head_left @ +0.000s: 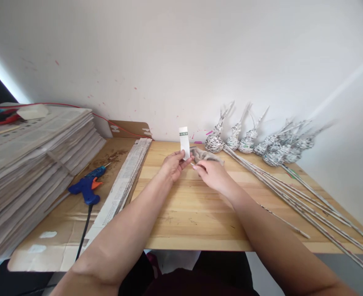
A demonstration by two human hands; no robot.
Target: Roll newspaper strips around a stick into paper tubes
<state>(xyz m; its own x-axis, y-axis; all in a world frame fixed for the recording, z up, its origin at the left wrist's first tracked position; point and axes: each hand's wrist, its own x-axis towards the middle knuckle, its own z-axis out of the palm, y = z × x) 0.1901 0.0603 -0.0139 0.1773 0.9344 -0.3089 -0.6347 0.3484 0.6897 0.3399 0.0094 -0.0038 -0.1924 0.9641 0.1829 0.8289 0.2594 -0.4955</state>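
My left hand (173,164) pinches a white paper strip (184,142) with a green printed band, its free end standing up away from me. Close by on the right, my right hand (211,173) has its fingers closed on the thin rolled end of the paper. A slim rolled paper stick (288,222) shows from under my right forearm; whether it joins the rolled end is hidden. Behind my right hand lies a crumpled greyish cloth (204,155).
Woven paper pieces (214,143) line the wall at the right, beside long paper sticks (280,189). At the left are a blue glue gun (87,185) on cardboard (58,238), newspaper strips (119,181) and a tall newspaper stack (39,176). A red cord (99,117) runs behind.
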